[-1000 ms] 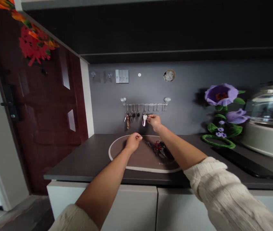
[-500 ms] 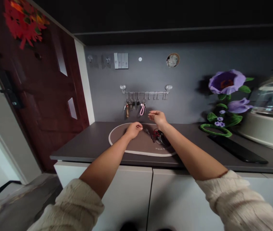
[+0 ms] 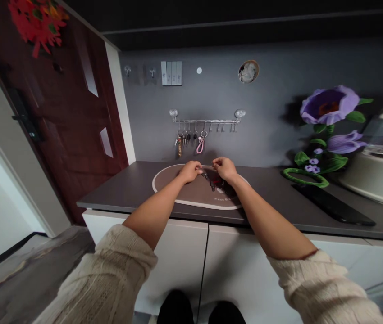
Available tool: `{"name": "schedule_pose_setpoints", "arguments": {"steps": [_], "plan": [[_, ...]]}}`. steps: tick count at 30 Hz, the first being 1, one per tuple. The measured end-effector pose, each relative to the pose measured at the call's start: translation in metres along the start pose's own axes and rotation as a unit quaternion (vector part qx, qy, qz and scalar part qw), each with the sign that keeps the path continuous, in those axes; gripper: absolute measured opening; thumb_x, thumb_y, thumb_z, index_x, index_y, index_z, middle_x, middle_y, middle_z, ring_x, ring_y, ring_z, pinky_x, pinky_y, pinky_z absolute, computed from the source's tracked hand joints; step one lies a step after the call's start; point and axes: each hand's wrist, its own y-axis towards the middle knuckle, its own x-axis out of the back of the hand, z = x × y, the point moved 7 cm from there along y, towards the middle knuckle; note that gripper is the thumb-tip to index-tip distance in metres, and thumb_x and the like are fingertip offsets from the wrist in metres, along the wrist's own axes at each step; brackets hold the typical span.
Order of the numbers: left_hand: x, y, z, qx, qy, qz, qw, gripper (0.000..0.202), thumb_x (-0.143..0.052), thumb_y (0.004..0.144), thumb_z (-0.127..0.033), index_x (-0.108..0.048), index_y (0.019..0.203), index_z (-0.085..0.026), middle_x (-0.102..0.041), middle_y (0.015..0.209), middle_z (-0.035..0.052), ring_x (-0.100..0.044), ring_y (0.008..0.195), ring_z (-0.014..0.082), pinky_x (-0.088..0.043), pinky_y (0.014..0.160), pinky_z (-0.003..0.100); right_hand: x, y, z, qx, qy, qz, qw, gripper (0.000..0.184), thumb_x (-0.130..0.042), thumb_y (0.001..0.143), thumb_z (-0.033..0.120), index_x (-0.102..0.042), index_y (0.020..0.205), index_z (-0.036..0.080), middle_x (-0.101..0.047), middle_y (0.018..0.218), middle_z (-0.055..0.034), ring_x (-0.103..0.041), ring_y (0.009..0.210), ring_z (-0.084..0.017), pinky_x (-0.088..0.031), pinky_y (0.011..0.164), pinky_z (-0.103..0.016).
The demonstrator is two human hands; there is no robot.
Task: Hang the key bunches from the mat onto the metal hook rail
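My left hand and my right hand hover over an oval brown mat on the dark countertop. Both are curled, fingertips pinching toward a small heap of keys with a red piece, lying on the mat between them. The left fingers touch a key at the heap's left end; what the right fingers hold is hidden. On the grey wall behind, a chrome hook rail carries several key bunches, one with a pink loop fob.
A dark red door stands at the left. Purple fabric flowers and a white appliance with a glass lid sit at the right, with a black flat slab in front. White cabinet doors lie below the counter.
My right hand left the pink-fob keys hanging on the rail and came down to the key heap on the mat. The left hand shifted right to the heap. The view tilted downward.
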Motion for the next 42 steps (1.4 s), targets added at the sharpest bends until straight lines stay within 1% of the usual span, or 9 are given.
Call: {"name": "schedule_pose_setpoints", "arguments": {"steps": [4, 11, 16, 21, 27, 31, 33, 36, 42], "plan": [[-0.003, -0.003, -0.007, -0.042, -0.001, -0.012, 0.999, 0.017, -0.053, 0.07, -0.017, -0.061, 0.086, -0.014, -0.056, 0.082, 0.004, -0.051, 0.075, 0.0128, -0.04, 0.075, 0.026, 0.001, -0.002, 0.005, 0.012, -0.049, -0.002, 0.999, 0.016, -0.05, 0.071, 0.011, -0.061, 0.082, 0.014, -0.065, 0.076, -0.0059, -0.058, 0.07, -0.012, -0.042, 0.069, -0.022], [-0.014, -0.002, -0.017, -0.118, 0.085, 0.054, 0.988, 0.013, -0.054, 0.071, -0.02, -0.063, 0.081, -0.017, -0.056, 0.082, 0.0042, -0.051, 0.081, 0.0148, -0.039, 0.077, 0.026, 0.001, -0.002, 0.009, 0.024, -0.095, -0.01, 0.995, 0.021, -0.048, 0.071, 0.008, -0.063, 0.085, 0.013, -0.066, 0.078, -0.0072, -0.059, 0.074, -0.013, -0.042, 0.071, -0.022], [-0.013, -0.002, -0.018, -0.121, 0.121, 0.048, 0.984, 0.011, -0.053, 0.072, -0.019, -0.063, 0.076, -0.016, -0.056, 0.08, 0.0048, -0.051, 0.078, 0.0149, -0.038, 0.074, 0.025, -0.001, -0.002, 0.009, 0.014, -0.115, 0.004, 0.993, 0.023, -0.046, 0.071, 0.007, -0.063, 0.087, 0.013, -0.066, 0.08, -0.0079, -0.059, 0.076, -0.013, -0.042, 0.072, -0.021], [-0.008, -0.002, -0.017, -0.09, 0.111, 0.023, 0.989, 0.013, -0.051, 0.073, -0.018, -0.062, 0.076, -0.015, -0.059, 0.078, 0.0049, -0.051, 0.076, 0.0148, -0.038, 0.073, 0.025, -0.002, -0.002, 0.009, 0.017, -0.123, 0.007, 0.992, 0.023, -0.046, 0.071, 0.008, -0.062, 0.087, 0.012, -0.066, 0.081, -0.0082, -0.06, 0.077, -0.013, -0.042, 0.072, -0.021], [0.0, -0.002, -0.012, -0.035, 0.012, -0.023, 0.999, 0.012, -0.049, 0.073, -0.018, -0.061, 0.072, -0.014, -0.061, 0.072, 0.0026, -0.052, 0.069, 0.0126, -0.04, 0.07, 0.025, -0.003, -0.001, 0.008, 0.022, -0.12, 0.003, 0.993, 0.022, -0.048, 0.071, 0.009, -0.062, 0.088, 0.014, -0.066, 0.081, -0.007, -0.059, 0.078, -0.013, -0.041, 0.073, -0.021], [-0.003, 0.0, 0.0, 0.029, -0.117, -0.029, 0.992, 0.01, -0.048, 0.072, -0.015, -0.057, 0.07, -0.013, -0.057, 0.06, 0.0003, -0.052, 0.058, 0.0099, -0.043, 0.064, 0.025, -0.003, 0.0, 0.008, 0.036, -0.114, -0.001, 0.993, 0.022, -0.05, 0.07, 0.008, -0.063, 0.085, 0.015, -0.066, 0.08, -0.007, -0.059, 0.076, -0.013, -0.042, 0.072, -0.022], [-0.007, 0.002, 0.007, 0.066, -0.202, -0.031, 0.977, 0.008, -0.048, 0.072, -0.013, -0.055, 0.069, -0.012, -0.055, 0.057, -0.0008, -0.051, 0.054, 0.0082, -0.044, 0.062, 0.024, -0.003, 0.0, 0.009, 0.04, -0.113, -0.001, 0.993, 0.021, -0.051, 0.069, 0.008, -0.063, 0.085, 0.015, -0.066, 0.079, -0.0068, -0.059, 0.076, -0.013, -0.042, 0.072, -0.023], [-0.009, 0.002, 0.01, 0.096, -0.31, -0.042, 0.945, 0.007, -0.049, 0.072, -0.009, -0.052, 0.066, -0.012, -0.054, 0.056, -0.0017, -0.051, 0.054, 0.0059, -0.046, 0.065, 0.025, -0.004, -0.001, 0.011, 0.043, -0.109, 0.003, 0.993, 0.02, -0.052, 0.069, 0.009, -0.063, 0.084, 0.015, -0.065, 0.079, -0.0062, -0.059, 0.076, -0.013, -0.041, 0.072, -0.023], [-0.006, -0.004, 0.008, 0.144, -0.443, -0.052, 0.883, 0.006, -0.05, 0.074, -0.008, -0.052, 0.068, -0.011, -0.057, 0.064, 0.0001, -0.054, 0.058, 0.0047, -0.047, 0.074, 0.029, -0.003, -0.007, 0.019, 0.043, -0.077, 0.021, 0.996, 0.016, -0.054, 0.069, 0.012, -0.062, 0.082, 0.015, -0.065, 0.08, -0.0056, -0.058, 0.074, -0.012, -0.041, 0.07, -0.021]]}}
